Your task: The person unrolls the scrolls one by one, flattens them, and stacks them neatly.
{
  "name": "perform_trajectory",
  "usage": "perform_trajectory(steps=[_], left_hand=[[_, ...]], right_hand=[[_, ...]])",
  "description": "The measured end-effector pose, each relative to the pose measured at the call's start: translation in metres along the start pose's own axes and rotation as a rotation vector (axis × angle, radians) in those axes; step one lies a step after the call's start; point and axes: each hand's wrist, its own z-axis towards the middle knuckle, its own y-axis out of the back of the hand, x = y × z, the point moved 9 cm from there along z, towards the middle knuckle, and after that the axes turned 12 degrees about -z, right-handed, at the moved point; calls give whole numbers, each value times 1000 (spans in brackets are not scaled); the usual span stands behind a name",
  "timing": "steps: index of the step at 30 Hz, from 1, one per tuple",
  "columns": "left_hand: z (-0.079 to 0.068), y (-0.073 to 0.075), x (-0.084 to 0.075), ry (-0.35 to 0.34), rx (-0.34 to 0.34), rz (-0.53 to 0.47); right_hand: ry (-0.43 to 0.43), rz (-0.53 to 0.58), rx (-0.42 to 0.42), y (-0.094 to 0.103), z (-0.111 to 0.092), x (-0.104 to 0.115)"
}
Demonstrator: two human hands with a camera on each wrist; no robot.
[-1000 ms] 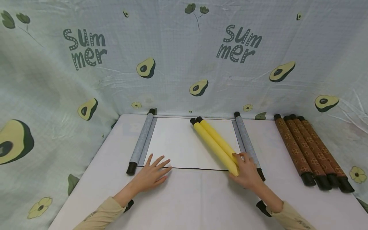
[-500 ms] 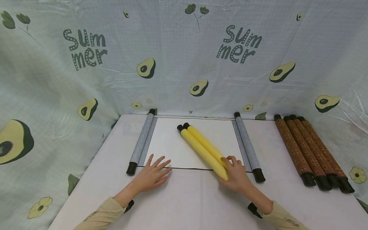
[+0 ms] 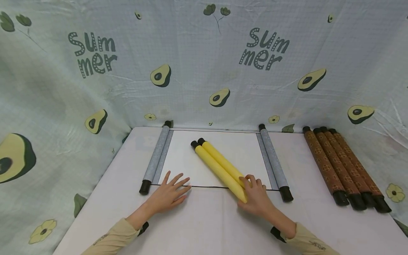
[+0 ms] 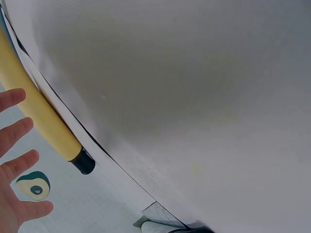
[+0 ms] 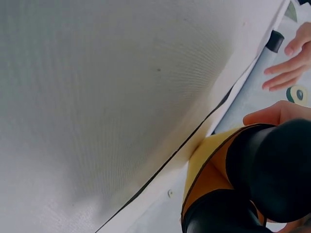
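Observation:
My right hand (image 3: 255,196) grips the near end of a yellow scroll (image 3: 220,166), rolled as two parallel rolls with black knobs. The scroll slants over a white hanging scroll (image 3: 181,148), spread out between grey rolled ends. In the right wrist view, two black knobs (image 5: 272,170) stick out of the yellow wrap (image 5: 206,150), with fingers (image 5: 277,114) beside them. My left hand (image 3: 169,193) has its fingers spread, near the white scroll's front left corner. The left wrist view shows these fingers (image 4: 22,160) with nothing in them.
Several brown patterned scrolls (image 3: 345,166) with black ends lie side by side on the right of the white table (image 3: 204,226). A pale curtain (image 3: 191,42) printed with avocados stands behind it and along both sides.
My right hand has brought the yellow scroll left and a little toward me, away from the right grey roll. The left hand has stayed in place.

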Motion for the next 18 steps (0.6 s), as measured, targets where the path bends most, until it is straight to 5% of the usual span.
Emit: perform_trajectory(steps=[10,18], left_hand=[[4,-3,-3,-19,21,22],[9,-5,-6,-28,30,31]], right_hand=[[44,-134,-1,-3,-2,5],[75,-152,105,-11,-2,5]])
